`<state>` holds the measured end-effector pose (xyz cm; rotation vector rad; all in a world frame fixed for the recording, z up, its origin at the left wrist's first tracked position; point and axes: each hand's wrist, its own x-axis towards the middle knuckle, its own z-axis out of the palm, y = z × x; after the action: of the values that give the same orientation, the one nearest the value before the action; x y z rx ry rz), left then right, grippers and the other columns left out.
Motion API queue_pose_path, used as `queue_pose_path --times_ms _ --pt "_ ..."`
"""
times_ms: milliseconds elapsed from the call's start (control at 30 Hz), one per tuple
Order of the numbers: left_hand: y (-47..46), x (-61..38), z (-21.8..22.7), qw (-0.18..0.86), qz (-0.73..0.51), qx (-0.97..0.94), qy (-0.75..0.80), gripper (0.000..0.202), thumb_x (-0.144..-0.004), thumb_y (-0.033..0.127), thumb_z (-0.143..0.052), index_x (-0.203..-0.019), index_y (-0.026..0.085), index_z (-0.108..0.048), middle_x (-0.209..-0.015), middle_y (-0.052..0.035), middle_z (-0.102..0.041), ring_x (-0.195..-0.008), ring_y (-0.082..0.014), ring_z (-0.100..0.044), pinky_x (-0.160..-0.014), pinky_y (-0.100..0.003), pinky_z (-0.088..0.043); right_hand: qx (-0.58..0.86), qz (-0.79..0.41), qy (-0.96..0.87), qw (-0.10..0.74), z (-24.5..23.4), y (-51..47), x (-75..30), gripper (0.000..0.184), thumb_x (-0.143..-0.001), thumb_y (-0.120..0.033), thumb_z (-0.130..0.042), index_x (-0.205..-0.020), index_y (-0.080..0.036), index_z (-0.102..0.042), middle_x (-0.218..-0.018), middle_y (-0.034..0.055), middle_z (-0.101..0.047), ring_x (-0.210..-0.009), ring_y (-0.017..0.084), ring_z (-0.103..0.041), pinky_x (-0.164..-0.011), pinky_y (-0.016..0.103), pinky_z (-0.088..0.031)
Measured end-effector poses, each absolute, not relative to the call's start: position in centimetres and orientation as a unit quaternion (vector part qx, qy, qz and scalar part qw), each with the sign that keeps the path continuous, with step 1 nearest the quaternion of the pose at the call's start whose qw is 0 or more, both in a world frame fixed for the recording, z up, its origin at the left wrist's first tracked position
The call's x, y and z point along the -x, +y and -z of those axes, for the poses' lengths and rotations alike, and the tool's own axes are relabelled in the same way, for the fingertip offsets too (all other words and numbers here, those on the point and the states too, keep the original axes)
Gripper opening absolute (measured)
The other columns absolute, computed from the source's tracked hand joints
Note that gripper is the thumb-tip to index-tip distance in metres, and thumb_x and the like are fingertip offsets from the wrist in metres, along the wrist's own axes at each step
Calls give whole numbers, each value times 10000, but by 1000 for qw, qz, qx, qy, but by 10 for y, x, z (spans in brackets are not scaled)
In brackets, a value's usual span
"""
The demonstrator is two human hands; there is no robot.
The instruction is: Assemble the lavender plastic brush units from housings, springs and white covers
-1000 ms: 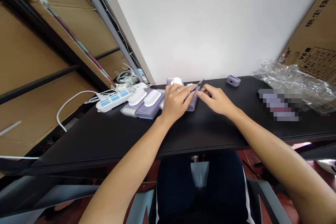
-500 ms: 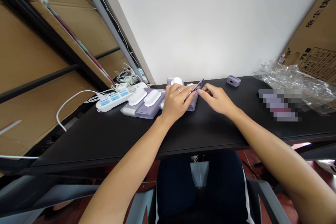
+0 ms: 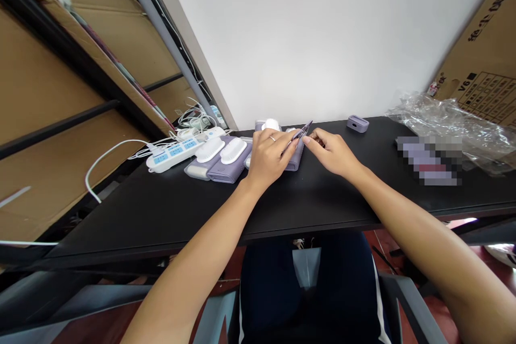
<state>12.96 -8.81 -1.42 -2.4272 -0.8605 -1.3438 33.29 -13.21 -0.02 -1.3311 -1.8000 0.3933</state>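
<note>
My left hand (image 3: 268,156), with a ring on one finger, grips a thin purple piece (image 3: 303,131) that points up and to the right. Close against its right side is my right hand (image 3: 332,153), fingers curled in and thumb tip at the piece's edge. Whatever lies inside those curled fingers is mostly hidden. Behind and below my left hand lie purple cases with white rounded parts, one purple case (image 3: 295,158) partly covered by it. To the left, two white oval brush-like parts, a nearer one (image 3: 233,151) and a farther one (image 3: 209,149), rest on purple cases (image 3: 228,172).
A white power strip (image 3: 171,158) with tangled cables stands at the left. A small purple holder (image 3: 357,123) sits near the wall. On the right are clear plastic wrapping (image 3: 455,123), a pixelated object (image 3: 429,161) and a cardboard box (image 3: 484,59). The black table (image 3: 314,204) ends at my lap.
Both hands stay almost in place on the thin purple piece, which has tilted very slightly. The whole view has shifted a little; nothing else has moved visibly.
</note>
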Motion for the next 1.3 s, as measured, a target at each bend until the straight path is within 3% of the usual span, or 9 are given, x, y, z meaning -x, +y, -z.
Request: queue_pose_path --times_ms 433,800,1300 --pt "-87 -130 14 122 478 820 -291 298 -1091 369 -545 -1168 230 -798 -995 -48 -836 -973 -242 -693 -895 -416 -433 523 -146 -730 414 2 -131 -334 405 -1022 -573 -536 -799 -235 -528 -739 -19 -636 -654 145 -526 -649 292 -347" --pt "-88 -129 13 109 492 803 -319 255 -1055 387 -597 -1070 266 -820 -924 -38 -816 -946 -250 -652 -891 -423 -432 506 -156 -746 404 1 -134 -335 362 -1012 -552 -557 -869 -227 -630 -720 -24 -612 -643 140 -501 -648 287 -351" --pt "-89 -129 9 97 472 806 -344 107 -980 273 -639 -991 247 -742 -923 -29 -776 -987 -256 -664 -900 -414 -428 447 -208 -774 396 1 -137 -338 372 -1026 -551 -577 -946 -215 -716 -662 -41 -556 -612 131 -476 -632 280 -343"
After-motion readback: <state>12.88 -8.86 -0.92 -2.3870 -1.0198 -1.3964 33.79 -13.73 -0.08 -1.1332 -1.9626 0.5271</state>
